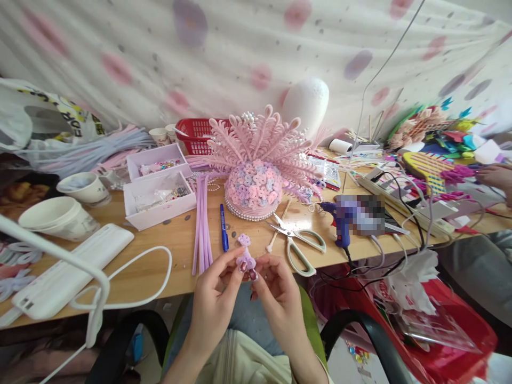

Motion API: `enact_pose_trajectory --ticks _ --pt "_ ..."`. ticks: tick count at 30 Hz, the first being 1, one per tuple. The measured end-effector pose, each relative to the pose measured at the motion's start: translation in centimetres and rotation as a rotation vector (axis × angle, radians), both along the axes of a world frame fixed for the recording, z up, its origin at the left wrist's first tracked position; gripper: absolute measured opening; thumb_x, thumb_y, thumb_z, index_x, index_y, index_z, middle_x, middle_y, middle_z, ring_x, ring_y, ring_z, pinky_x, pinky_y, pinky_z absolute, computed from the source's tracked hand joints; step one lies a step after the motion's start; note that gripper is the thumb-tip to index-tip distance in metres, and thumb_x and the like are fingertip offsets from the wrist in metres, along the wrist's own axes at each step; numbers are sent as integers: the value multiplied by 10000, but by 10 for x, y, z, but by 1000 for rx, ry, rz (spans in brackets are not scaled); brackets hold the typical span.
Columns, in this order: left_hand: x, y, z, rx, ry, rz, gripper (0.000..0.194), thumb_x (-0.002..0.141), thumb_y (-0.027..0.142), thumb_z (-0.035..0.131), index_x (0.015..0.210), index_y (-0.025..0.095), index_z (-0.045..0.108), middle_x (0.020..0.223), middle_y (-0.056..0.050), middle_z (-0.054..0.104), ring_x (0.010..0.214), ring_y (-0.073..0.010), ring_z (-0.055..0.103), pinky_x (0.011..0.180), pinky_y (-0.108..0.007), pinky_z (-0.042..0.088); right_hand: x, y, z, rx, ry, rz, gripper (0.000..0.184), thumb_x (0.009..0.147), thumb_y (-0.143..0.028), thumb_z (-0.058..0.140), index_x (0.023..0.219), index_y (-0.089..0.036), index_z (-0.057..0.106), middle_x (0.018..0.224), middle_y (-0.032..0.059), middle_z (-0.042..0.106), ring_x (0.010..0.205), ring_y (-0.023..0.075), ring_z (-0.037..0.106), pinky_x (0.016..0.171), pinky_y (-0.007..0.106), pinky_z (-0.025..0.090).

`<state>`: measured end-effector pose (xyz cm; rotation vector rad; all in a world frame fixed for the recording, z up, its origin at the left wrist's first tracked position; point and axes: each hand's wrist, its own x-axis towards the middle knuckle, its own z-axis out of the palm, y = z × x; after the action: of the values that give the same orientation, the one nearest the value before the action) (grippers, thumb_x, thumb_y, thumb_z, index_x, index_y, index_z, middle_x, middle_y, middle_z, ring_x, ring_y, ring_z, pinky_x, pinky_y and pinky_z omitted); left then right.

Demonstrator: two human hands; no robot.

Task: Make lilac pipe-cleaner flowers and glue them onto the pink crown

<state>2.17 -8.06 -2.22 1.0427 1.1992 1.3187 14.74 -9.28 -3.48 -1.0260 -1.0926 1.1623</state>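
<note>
Low in front of me, just past the table edge, my left hand [219, 284] and my right hand [277, 285] are pinched together on a small lilac pipe-cleaner flower [245, 257]. Its fuzzy loops stick up above my fingertips; its lower part is hidden by them. Behind it stands a dome covered with pink and lilac fuzzy flowers [256, 186], edged with pearl beads and backed by a fan of pink fuzzy plumes [267, 133]. A blue marker [224, 226] and a bundle of lilac pipe cleaners [202, 224] lie left of it.
Open scissors [298, 240] and a blue glue gun [340, 218] lie to the right. White boxes of beads [160, 210], paper cups [82, 188] and a white power bank-like block [80, 272] are left. Another person's hand [496, 176] shows at far right.
</note>
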Motion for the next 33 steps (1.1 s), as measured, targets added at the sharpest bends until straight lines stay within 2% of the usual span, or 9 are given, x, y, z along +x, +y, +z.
enact_pose_trajectory --ticks 5,10,16,19,23,27,33 --pt "-2 3 -4 -53 -111 -46 311 816 374 774 1070 195 771 1041 -88 796 913 -231 754 820 -315 625 4 2 -1 58 -127 -18 172 972 -321 623 1095 -254 724 935 52 675 741 159 601 615 252 506" --pt "-5 6 -5 -119 -180 -111 339 757 410 825 987 165 779 930 -85 805 851 -224 745 759 -307 625 6 5 -1 112 -223 -37 173 966 -292 621 1034 -251 775 915 69 676 763 186 593 644 283 501" --pt "1 2 6 -186 -304 -22 289 644 350 906 810 157 770 762 -31 767 693 -148 684 649 -221 577 11 5 2 156 -218 19 189 971 -293 620 1040 -266 793 892 72 681 742 182 593 620 281 489" --pt "1 1 9 -241 -363 -36 303 613 318 926 780 143 743 689 -12 738 613 -116 646 584 -195 553 13 5 3 122 -189 46 191 961 -334 637 998 -246 803 864 73 671 727 178 586 581 264 486" --pt "-2 1 11 -303 -421 -119 330 595 315 936 739 136 700 645 -6 726 551 -97 621 528 -181 526 15 8 4 3 -34 120 243 925 -423 675 915 -217 805 824 56 634 659 153 571 518 237 491" --pt "-4 1 11 -272 -408 -135 350 601 324 938 736 139 674 642 -6 727 548 -97 621 521 -179 524 18 10 5 -40 48 180 246 875 -444 733 896 -210 806 861 57 643 656 138 579 524 228 499" --pt "-4 0 12 -268 -430 -156 353 620 317 928 765 152 651 645 17 699 558 -96 620 538 -190 524 22 10 8 -65 49 210 230 841 -444 773 885 -222 814 845 49 641 682 144 585 551 234 502"
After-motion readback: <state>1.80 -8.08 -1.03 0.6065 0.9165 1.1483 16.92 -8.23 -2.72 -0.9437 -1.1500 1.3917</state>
